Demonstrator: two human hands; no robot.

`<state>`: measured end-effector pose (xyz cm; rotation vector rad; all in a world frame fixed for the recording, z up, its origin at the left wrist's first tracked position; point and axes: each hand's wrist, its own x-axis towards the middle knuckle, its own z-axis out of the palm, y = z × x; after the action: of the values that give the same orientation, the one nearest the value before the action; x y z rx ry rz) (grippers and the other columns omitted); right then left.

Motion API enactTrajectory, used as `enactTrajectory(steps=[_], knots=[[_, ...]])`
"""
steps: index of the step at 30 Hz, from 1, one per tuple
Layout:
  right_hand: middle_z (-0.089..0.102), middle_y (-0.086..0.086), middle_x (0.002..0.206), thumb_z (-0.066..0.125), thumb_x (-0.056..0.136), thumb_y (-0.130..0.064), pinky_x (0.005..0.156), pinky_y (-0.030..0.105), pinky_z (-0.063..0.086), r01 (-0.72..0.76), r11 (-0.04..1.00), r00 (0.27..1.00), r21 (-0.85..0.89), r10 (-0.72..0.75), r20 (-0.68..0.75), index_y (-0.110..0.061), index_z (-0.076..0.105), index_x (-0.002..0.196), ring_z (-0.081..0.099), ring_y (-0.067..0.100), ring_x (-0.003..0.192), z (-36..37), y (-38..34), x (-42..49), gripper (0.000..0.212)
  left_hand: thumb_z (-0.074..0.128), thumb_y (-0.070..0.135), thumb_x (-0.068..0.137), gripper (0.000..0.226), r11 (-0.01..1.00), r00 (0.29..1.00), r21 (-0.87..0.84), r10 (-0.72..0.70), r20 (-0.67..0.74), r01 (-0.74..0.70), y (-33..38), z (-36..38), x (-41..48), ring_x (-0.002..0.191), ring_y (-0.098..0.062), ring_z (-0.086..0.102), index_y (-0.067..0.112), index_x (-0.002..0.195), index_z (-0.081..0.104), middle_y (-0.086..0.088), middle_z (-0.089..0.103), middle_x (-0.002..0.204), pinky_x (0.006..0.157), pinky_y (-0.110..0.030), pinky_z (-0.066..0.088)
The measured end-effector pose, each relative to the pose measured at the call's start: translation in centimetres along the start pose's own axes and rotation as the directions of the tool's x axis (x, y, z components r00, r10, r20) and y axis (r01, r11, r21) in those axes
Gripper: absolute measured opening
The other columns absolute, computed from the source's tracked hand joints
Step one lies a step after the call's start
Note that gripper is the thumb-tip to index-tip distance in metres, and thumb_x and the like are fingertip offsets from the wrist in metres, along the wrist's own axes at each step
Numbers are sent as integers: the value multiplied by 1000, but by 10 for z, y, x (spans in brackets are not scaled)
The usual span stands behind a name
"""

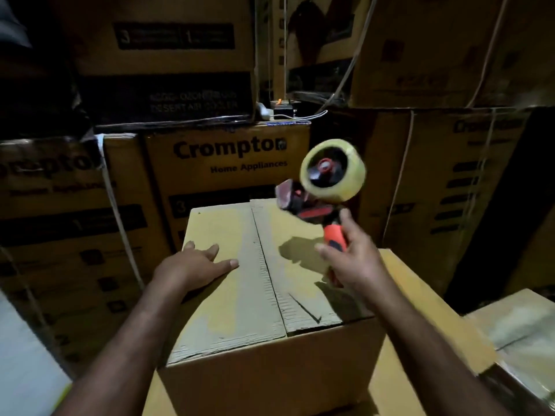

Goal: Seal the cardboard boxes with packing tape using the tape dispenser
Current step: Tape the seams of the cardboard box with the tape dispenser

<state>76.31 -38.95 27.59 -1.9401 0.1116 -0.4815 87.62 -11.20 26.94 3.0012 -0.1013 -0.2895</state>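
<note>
Scanning from the left: the left hand (195,265) lies palm down on the left flap of the cardboard box (234,301), fingers straight and slightly spread. It presses and grips nothing. My read is that the corrugated board is stiff at the walls but springy mid-flap, so a flat palm is the right hold and pinching an edge would only crease it.

The centre seam (265,265) runs away from me between the two closed flaps. The paper beside it looks scuffed and grey, and I can make out no glossy tape over it.

The tape dispenser (324,190) hangs in the air over the right flap, clear of the board, motion-blurred, with its shadow on the flap below. The tape roll (333,171) sits uppermost and the blade end points left. I judge it light, rigid plastic with a sharp front — take it by the handle only.

The right hand (357,265) does just that — fingers curled round the orange handle (336,235), one finger reaching up toward the frame.

At far right sits a lower box (516,325), too blurred to read.
</note>
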Motion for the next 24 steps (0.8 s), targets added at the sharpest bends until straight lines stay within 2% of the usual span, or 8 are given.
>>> enactTrajectory(steps=[4,9,13,16,18,19,21,24], knots=[[67,3,126,60,96,-37,83,42,55,117,930,993,-349,-117,21,-41,10,158,64,26,105,40,4,-8,80,19,90,85,90,991,995,94,-87,-58,92,15,8,-18,148,-38,32,42,161,13,-12,11,170,108,-48,42],[68,6,117,56,98,-40,79,41,56,185,890,981,-417,-190,30,-37,8,159,64,26,99,45,11,18,77,29,75,97,84,989,985,-26,-145,-97,143,62,15,-58,144,-38,35,19,160,30,-19,33,160,106,-47,44],[62,0,131,61,95,-37,82,39,57,167,945,983,-280,-138,122,-46,12,156,65,21,99,27,21,38,79,32,63,104,73,987,987,32,-158,-44,159,106,23,-86,140,-37,40,4,144,52,-16,47,151,109,-47,43],[51,-6,144,66,93,-32,87,40,57,156,982,979,-102,-141,146,-48,19,155,65,20,107,17,27,40,80,43,62,101,58,983,996,183,-15,-87,31,96,-4,-74,110,-25,62,14,121,67,-4,66,119,84,-36,50],[49,-11,145,69,92,-32,95,45,56,172,983,980,-69,-164,116,-48,22,154,63,22,116,16,32,36,79,47,58,102,50,999,992,-43,4,-123,-9,79,-31,-58,95,-22,68,14,110,69,-1,72,105,82,-35,54],[49,-10,146,69,91,-33,96,47,55,186,981,979,-63,-179,94,-47,24,153,63,22,118,16,34,35,78,47,56,103,51,940,994,-340,5,-108,-42,72,-41,-50,85,-22,70,11,107,69,-3,75,97,80,-35,56],[54,-7,142,70,92,-32,97,44,55,213,975,976,-57,-210,53,-41,26,154,62,18,118,16,35,34,77,42,59,104,62,470,999,-882,26,26,10,65,-54,-35,76,-24,72,3,113,65,-14,78,92,72,-36,59],[65,-7,115,71,92,-30,86,36,59,296,950,955,-101,-296,14,-38,31,151,67,14,102,21,32,31,72,32,72,99,86,-26,957,-976,203,208,218,67,-55,-20,104,-47,70,-6,125,57,-36,65,117,86,-57,59]])
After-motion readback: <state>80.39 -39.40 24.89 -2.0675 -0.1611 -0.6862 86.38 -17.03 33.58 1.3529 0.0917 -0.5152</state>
